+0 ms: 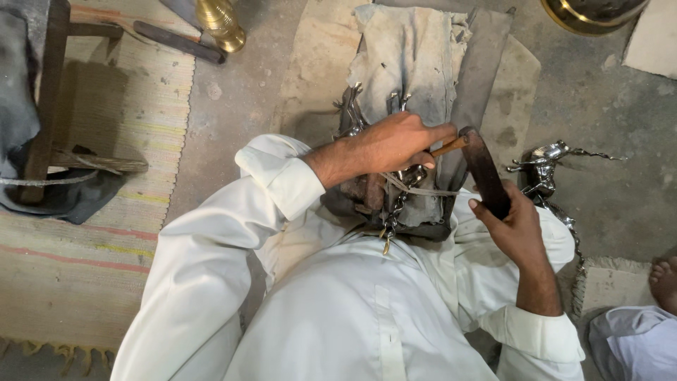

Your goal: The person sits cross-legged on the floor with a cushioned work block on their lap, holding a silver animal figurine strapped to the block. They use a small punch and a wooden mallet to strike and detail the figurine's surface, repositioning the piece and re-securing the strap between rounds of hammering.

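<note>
Reaching in from the lower left, the left hand (395, 144) lies knuckles-up over a shiny metal figurine (374, 141) propped against a grey cloth-wrapped block (416, 63) in front of the person. Its fingers are curled shut around a thin wooden-handled tool (448, 147), whose brown handle pokes out past the fingertips toward the right. The left forearm runs diagonally, elbow bent, with the white sleeve cuff (278, 173) pushed back just above the wrist.

On the other side, the right hand (511, 222) comes up from the lower right, wrist bent, fingers and thumb wrapped around the lower end of a dark, flat, slightly curved bar (483, 166). The bar's upper end meets the tip of the wooden handle, just beside the left hand's fingertips. Whether the two actually touch cannot be told.

The figurine is mostly covered by the left hand; only antler-like prongs show above it, and a cord (416, 189) and a short chain (391, 215) hang below the wrist. A second silvery animal figurine (543, 166) lies on the concrete floor (599, 106) to the right of the bar. A brass vessel (220, 25) stands at the top left, near a woven mat (106, 141). Another person's bare foot (664, 279) shows at the right edge
</note>
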`<state>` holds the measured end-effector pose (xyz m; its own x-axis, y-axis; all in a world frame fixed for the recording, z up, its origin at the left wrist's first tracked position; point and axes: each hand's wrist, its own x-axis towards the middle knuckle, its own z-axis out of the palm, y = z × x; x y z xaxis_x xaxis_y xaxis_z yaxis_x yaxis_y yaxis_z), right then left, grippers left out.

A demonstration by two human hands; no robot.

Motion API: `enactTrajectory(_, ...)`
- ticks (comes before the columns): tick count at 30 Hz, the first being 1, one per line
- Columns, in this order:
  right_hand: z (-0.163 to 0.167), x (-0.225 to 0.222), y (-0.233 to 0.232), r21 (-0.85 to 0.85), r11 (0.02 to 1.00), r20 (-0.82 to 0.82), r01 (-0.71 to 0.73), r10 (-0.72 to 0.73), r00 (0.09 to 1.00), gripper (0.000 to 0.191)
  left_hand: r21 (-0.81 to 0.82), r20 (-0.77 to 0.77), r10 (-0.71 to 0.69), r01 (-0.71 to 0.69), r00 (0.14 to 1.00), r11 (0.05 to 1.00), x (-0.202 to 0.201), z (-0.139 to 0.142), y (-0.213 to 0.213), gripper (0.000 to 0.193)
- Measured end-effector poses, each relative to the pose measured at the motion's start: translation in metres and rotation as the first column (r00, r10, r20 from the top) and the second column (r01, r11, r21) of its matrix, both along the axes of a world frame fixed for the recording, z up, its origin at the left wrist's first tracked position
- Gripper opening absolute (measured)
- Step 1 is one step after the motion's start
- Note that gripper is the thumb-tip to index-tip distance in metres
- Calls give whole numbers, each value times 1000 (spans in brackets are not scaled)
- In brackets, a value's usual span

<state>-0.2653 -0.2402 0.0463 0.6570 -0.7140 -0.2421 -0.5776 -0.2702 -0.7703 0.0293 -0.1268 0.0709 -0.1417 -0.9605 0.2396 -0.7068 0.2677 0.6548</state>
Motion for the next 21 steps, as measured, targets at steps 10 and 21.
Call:
enactTrajectory(10,12,15,3,-363,926,125,103,-61,990,37,44,34,-28,26,999,999,-4,3,-5,44)
enactTrajectory(21,30,-2,-3,-606,795,15,-10,24,1000,35,60,55,-15,12,998,998,-4,6,-8,41)
